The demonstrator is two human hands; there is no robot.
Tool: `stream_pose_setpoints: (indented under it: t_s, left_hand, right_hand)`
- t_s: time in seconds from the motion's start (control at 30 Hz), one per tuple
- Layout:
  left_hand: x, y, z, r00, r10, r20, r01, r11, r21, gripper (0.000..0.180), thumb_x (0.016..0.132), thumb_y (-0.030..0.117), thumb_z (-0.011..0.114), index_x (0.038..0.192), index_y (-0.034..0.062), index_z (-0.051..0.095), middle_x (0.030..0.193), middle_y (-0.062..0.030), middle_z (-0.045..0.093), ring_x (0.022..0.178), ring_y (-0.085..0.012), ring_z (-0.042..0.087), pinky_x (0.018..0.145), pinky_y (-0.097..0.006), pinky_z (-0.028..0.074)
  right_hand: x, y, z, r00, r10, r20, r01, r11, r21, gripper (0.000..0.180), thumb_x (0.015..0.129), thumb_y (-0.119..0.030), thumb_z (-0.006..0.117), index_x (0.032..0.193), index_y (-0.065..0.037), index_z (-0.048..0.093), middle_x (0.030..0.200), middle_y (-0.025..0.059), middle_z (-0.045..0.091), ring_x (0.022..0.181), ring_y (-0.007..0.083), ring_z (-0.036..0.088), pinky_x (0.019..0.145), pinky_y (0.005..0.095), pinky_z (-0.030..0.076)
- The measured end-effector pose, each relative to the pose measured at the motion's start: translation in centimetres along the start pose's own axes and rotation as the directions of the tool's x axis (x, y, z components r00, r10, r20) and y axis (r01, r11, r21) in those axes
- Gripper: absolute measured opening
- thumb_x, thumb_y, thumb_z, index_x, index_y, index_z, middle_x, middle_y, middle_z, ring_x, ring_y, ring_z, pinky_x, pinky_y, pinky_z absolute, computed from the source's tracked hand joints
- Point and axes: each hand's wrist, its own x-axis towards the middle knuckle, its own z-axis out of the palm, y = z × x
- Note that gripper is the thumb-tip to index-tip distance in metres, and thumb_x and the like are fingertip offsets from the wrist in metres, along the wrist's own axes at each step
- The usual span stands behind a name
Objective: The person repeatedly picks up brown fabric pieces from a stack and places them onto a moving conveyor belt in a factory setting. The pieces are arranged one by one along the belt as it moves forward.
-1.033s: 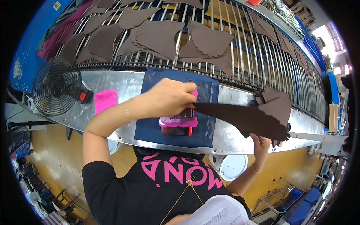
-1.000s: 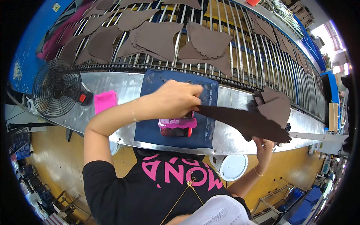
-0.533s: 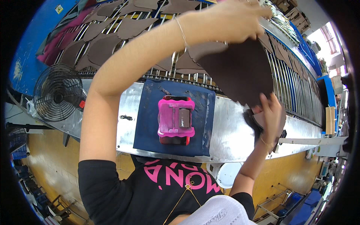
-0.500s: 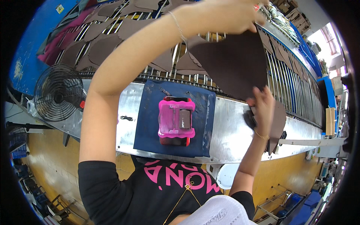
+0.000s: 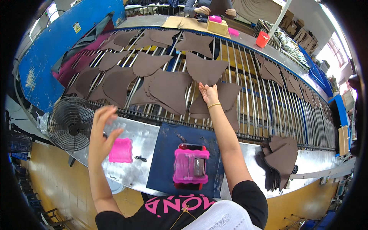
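Note:
Out over the rod conveyor, my right hand (image 5: 209, 93) pinches the near edge of a dark brown cut piece (image 5: 207, 69), which looks like leather and lies across the rods. My left hand (image 5: 102, 134) is up beside the fan, its fingers apart and slightly blurred, holding nothing. Between my arms a pink frame-like block (image 5: 184, 165) with a small dark plate in it sits over a red-and-black object (image 5: 191, 147), on a dark blue sheet (image 5: 163, 149). Next to my left hand lies a pink scalloped piece (image 5: 120, 150).
More brown pieces (image 5: 168, 86) cover the conveyor (image 5: 249, 96). A wire-cage fan (image 5: 73, 124) stands at left. At right a stack of brown pieces (image 5: 281, 157) lies on the metal table (image 5: 322, 163), near a pale bar (image 5: 326, 173). Across the conveyor, another person's hands (image 5: 203, 10) hold a brown piece.
The brown piece that hung between both hands now lies on the conveyor. My left hand has let go and swung back to the left; my right has reached forward. The view has shifted.

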Motion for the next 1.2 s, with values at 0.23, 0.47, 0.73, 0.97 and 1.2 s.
stream_pose_setpoints:
  t_s: [0.23,0.47,0.73,0.97,1.2]
  left_hand:
    - [-7.3,-4.0,-1.3,0.891,-0.454,-0.017,0.447,0.882,-0.152,0.051,0.079,0.005,0.067,0.127,0.0040,0.050,0.120,-0.0105,0.050,0.090,-0.0156,0.059,0.080,-0.029,0.045]
    - [-6.5,-3.7,-0.7,0.889,-0.458,-0.015,0.449,0.878,-0.165,0.053,0.080,0.006,0.067,0.129,0.0048,0.049,0.118,-0.0104,0.053,0.088,-0.0147,0.060,0.079,-0.027,0.045]
    - [-5.2,-2.9,1.8,0.911,-0.398,0.108,0.412,0.885,-0.219,0.054,0.079,0.007,0.069,0.129,0.0070,0.049,0.115,-0.0102,0.055,0.087,-0.0159,0.061,0.080,-0.028,0.045]
    - [-3.1,-0.2,4.8,0.933,-0.245,0.263,0.300,0.934,-0.196,0.051,0.079,0.008,0.070,0.127,0.0077,0.052,0.111,-0.0092,0.058,0.087,-0.0162,0.060,0.079,-0.029,0.044]
    - [-2.6,2.2,6.3,0.931,-0.163,0.325,0.238,0.949,-0.205,0.052,0.079,0.010,0.071,0.127,0.0101,0.053,0.111,-0.0078,0.059,0.089,-0.0158,0.060,0.079,-0.029,0.044]
  right_hand:
    - [4.8,0.9,0.8,0.998,0.038,-0.054,-0.035,0.998,0.054,0.056,0.087,0.014,0.031,0.136,-0.010,0.018,0.116,0.0199,0.046,0.091,0.0334,0.065,0.067,0.0371,0.060]
    - [1.7,-1.0,0.8,0.998,-0.001,-0.068,-0.017,0.963,-0.268,0.032,0.091,-0.033,0.062,0.086,-0.004,0.048,0.064,0.0093,0.061,0.048,0.0131,0.056,0.040,0.0239,0.044]
    - [-20.2,-16.2,-7.1,0.786,-0.586,0.196,0.338,0.141,-0.931,0.021,0.091,-0.023,0.061,0.089,-0.002,0.064,0.071,0.0052,0.065,0.059,0.0083,0.060,0.053,0.0218,0.046]
    - [-39.2,-25.5,-30.2,0.304,-0.936,-0.179,-0.818,-0.160,-0.553,0.044,0.084,-0.043,0.064,0.102,-0.002,0.067,0.110,0.0195,0.061,0.097,0.0369,0.060,0.084,0.0438,0.049]
    - [-43.0,-26.2,-38.1,0.370,-0.881,-0.296,-0.793,-0.133,-0.594,0.064,0.080,-0.052,0.064,0.104,0.007,0.063,0.103,0.0281,0.062,0.095,0.0417,0.061,0.083,0.0476,0.049]
